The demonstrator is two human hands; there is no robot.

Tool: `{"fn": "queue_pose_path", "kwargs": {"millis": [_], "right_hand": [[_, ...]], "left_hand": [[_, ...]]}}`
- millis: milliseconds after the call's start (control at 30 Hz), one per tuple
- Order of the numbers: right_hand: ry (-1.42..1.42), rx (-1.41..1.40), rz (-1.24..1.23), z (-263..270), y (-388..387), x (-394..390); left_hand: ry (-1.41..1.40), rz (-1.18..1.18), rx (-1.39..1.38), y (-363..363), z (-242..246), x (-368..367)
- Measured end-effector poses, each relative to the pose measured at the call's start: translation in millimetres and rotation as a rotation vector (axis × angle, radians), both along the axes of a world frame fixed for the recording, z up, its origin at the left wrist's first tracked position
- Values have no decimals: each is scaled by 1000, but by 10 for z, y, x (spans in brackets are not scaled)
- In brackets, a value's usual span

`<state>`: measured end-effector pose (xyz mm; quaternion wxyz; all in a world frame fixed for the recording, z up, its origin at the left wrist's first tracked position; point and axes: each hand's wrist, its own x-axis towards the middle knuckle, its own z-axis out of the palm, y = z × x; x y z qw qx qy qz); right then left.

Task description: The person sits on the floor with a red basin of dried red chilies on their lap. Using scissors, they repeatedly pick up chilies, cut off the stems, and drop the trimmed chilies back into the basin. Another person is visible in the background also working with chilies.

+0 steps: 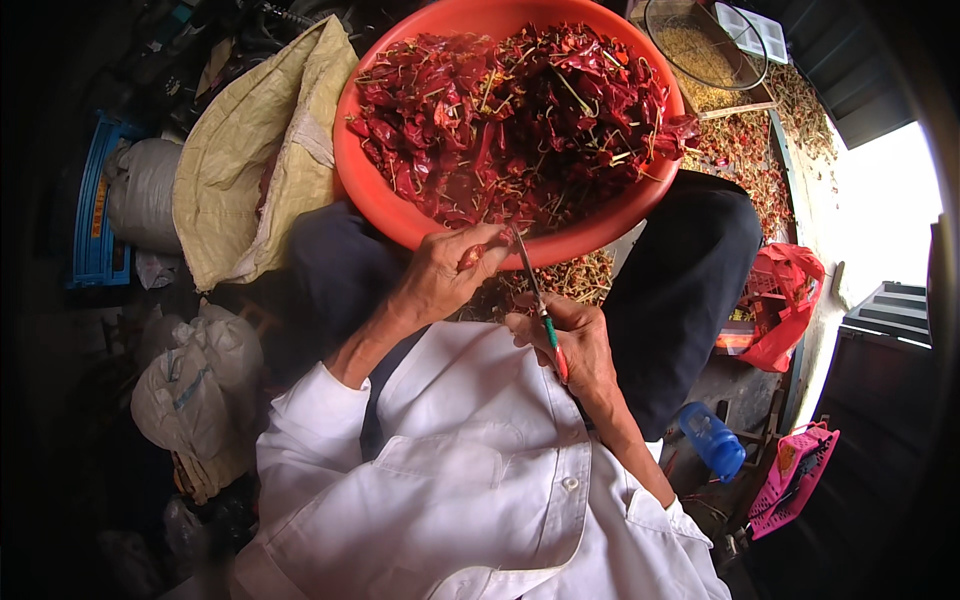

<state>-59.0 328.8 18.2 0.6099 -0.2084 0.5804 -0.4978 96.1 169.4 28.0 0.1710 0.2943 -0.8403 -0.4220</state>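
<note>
My left hand [450,270] is closed around a dried red chili pepper [471,257] at the near rim of a large orange-red plastic basin [592,247]. In my right hand [574,337] is a pair of scissors [531,277] with green and red on the handles, their blades pointing up to the fingertips of my left hand. Whether the blades are parted I cannot tell. Dried red chilies [450,112], many with pale stems, are heaped in the basin, which rests by my knees. Below its near rim lie cut stems and bits [577,277].
A yellow woven sack [240,150] stands open left of the basin, above white sacks [187,382]. At right are a red plastic bag [787,300], a blue bottle [712,442] and a pink basket [795,480]. A round sieve [705,45] lies over yellow seeds at upper right.
</note>
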Motion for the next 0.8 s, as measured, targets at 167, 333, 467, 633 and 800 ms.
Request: {"fn": "queue_pose_path", "kwargs": {"millis": [167,333,467,633,800], "right_hand": [[525,-83,-28,-88,23,-27],[799,-242,-99,-103,23,-6],[782,-247,-89,-92,18,2],[315,-8,110,12,60,-115],[-124,102,119,86,41,-147]], "left_hand": [[-57,20,127,-23,58,-10],[28,108,422,-19,-2,-26],[123,96,501,-9,-26,-2],[91,124,589,-9,44,58],[113,156,648,1,36,68]]}}
